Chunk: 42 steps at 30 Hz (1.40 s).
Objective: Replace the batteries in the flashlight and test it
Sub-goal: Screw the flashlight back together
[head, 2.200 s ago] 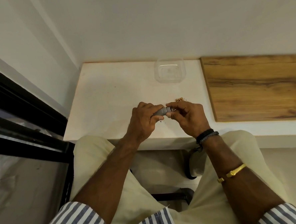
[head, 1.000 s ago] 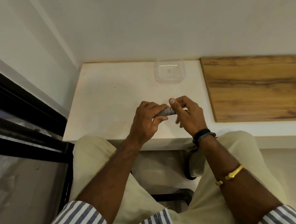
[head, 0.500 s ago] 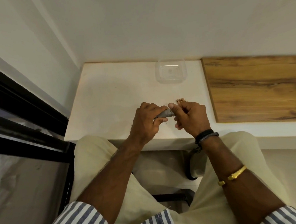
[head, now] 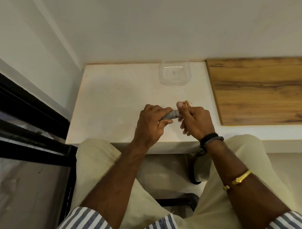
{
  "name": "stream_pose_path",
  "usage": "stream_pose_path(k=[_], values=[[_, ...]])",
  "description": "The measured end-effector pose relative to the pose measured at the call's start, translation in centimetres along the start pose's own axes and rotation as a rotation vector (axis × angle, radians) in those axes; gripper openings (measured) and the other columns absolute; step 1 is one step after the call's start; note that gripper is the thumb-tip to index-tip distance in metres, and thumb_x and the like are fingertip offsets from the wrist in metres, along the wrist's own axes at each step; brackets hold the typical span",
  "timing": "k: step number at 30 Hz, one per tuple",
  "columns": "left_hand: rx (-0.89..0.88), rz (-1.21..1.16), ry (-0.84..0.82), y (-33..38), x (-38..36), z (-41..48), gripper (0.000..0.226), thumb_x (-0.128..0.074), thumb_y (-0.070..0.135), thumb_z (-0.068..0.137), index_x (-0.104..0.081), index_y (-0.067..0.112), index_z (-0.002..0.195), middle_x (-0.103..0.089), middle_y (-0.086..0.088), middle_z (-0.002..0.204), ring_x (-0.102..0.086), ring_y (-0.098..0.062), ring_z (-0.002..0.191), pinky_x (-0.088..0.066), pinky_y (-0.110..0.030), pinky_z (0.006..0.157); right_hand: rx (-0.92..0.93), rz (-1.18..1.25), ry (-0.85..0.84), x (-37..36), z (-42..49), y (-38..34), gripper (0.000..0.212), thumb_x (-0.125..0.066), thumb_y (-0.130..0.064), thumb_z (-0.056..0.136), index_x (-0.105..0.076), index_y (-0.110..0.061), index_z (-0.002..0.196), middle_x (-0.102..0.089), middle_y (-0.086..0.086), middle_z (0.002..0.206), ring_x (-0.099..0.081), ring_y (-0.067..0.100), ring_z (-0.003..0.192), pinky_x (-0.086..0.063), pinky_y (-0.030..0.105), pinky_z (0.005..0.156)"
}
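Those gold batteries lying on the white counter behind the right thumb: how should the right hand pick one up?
Pinch one battery across its round sides at mid-length, coming from above. They lie flat on the white counter, side by side, so the ends offer little grip. The right hand is nearest; the left hand holds the flashlight.

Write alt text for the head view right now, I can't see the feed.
Both hands work a small grey flashlight over a white table: the left hand grips its body, the right hand is at its end. Gold batteries lie just beyond; a clear container sits farther back.
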<state>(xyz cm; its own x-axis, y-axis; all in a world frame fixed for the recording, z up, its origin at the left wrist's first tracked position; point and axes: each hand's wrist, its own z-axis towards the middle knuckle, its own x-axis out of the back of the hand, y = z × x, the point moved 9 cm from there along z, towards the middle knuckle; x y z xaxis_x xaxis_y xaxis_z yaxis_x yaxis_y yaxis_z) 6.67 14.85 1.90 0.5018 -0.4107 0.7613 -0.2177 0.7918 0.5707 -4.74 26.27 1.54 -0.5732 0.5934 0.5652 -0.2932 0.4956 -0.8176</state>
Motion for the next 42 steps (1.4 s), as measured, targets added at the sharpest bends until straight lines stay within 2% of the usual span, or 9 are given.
stream_pose_path(k=[5,10,15,19,25,29,33,38,42], values=[[0.045,-0.008,0.016,-0.7,0.2,0.0,0.035,-0.072,0.024,0.088,-0.068,0.012,0.121,-0.073,-0.007,0.102,-0.055,-0.024,0.093,-0.051,-0.042,0.075,0.127,0.217,-0.141,-0.7,0.1,-0.8,0.028,-0.072,-0.021,0.094,-0.065,-0.012,0.119,-0.075,0.007,0.098,-0.077,0.020,0.072,-0.066,0.040,0.069],[0.027,-0.006,-0.022,-0.5,-0.3,-0.1,0.035,-0.072,0.025,0.089,-0.068,0.013,0.121,-0.073,-0.006,0.103,-0.056,-0.025,0.095,-0.051,-0.043,0.078,-0.007,0.029,-0.002,-0.4,-0.3,0.0,0.059,-0.049,-0.070,0.091,-0.072,-0.015,0.089,-0.073,0.000,0.067,-0.070,0.014,0.049,-0.063,0.035,0.053],[0.041,-0.018,0.001,-0.8,-0.1,0.0,0.034,-0.071,0.025,0.089,-0.069,0.011,0.120,-0.073,-0.008,0.100,-0.056,-0.025,0.092,-0.052,-0.043,0.075,0.110,0.191,-0.079,-0.4,0.2,-0.6,0.024,-0.069,-0.030,0.096,-0.067,-0.015,0.115,-0.074,0.003,0.091,-0.074,0.018,0.063,-0.065,0.036,0.061],[-0.002,-0.012,-0.036,-0.1,-0.7,-0.1,0.036,-0.071,0.028,0.088,-0.068,0.012,0.121,-0.073,-0.007,0.102,-0.056,-0.025,0.093,-0.050,-0.040,0.077,0.008,0.014,0.043,0.1,0.0,0.4,0.049,-0.052,-0.061,0.096,-0.071,-0.018,0.081,-0.072,0.002,0.064,-0.067,0.014,0.046,-0.060,0.032,0.049],[0.061,-0.023,0.013,-1.0,-0.3,0.1,0.036,-0.070,0.029,0.090,-0.067,0.014,0.123,-0.072,-0.004,0.101,-0.054,-0.021,0.092,-0.050,-0.038,0.074,0.114,0.206,-0.098,-0.5,0.2,-0.7,0.025,-0.070,-0.023,0.096,-0.069,-0.010,0.117,-0.075,0.007,0.095,-0.076,0.020,0.071,-0.066,0.040,0.069],[0.034,-0.019,0.002,-0.7,-0.5,-0.1,0.036,-0.069,0.031,0.089,-0.067,0.014,0.121,-0.072,-0.004,0.099,-0.053,-0.019,0.090,-0.048,-0.034,0.074,0.024,0.082,0.019,-0.2,-0.1,0.0,0.046,-0.061,-0.054,0.094,-0.071,-0.010,0.093,-0.074,0.003,0.072,-0.071,0.014,0.053,-0.064,0.038,0.057],[0.068,-0.045,0.019,-1.2,-0.4,0.1,0.036,-0.072,0.028,0.089,-0.068,0.013,0.121,-0.073,-0.006,0.100,-0.051,-0.016,0.091,-0.049,-0.035,0.074,0.124,0.187,-0.100,-0.7,0.1,-0.9,0.034,-0.069,-0.035,0.095,-0.064,-0.017,0.124,-0.071,0.000,0.102,-0.075,0.017,0.070,-0.065,0.034,0.062],[0.015,-0.011,-0.018,-0.3,-0.8,0.0,0.036,-0.069,0.031,0.089,-0.067,0.014,0.121,-0.072,-0.004,0.099,-0.054,-0.021,0.091,-0.048,-0.036,0.074,0.049,0.046,0.036,0.0,0.1,-0.1,0.047,-0.060,-0.056,0.094,-0.073,-0.012,0.088,-0.072,-0.002,0.066,-0.069,0.011,0.051,-0.063,0.033,0.056],[0.052,-0.042,0.008,-0.8,-0.4,0.1,0.036,-0.071,0.028,0.090,-0.067,0.012,0.122,-0.073,-0.006,0.100,-0.053,-0.020,0.091,-0.049,-0.036,0.074,0.108,0.184,-0.060,-0.4,0.1,-0.5,0.033,-0.068,-0.041,0.095,-0.067,-0.017,0.117,-0.073,0.001,0.095,-0.075,0.017,0.067,-0.064,0.030,0.058]])
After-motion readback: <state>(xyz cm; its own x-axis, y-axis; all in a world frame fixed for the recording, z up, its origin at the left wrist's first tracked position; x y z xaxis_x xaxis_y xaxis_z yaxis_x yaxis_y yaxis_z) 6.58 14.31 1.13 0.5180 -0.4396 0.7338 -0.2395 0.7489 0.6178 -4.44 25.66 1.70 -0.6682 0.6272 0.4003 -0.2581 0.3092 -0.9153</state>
